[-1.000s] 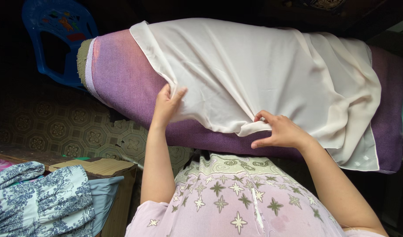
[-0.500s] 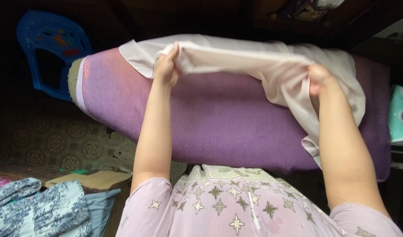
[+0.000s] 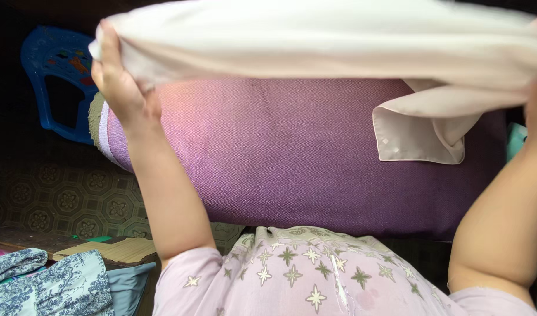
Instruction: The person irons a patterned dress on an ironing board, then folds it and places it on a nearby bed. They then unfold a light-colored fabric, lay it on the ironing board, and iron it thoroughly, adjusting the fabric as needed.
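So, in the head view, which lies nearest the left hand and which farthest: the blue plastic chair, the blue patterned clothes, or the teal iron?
1. Blue plastic chair, just left of the left hand.
2. Blue patterned clothes, bottom left corner.
3. Teal iron, far right edge.

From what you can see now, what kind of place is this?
Probably a home ironing corner. A padded purple ironing board fills the view, both hands lift a cream cloth above it, and a blue plastic chair stands on patterned floor near folded clothes.
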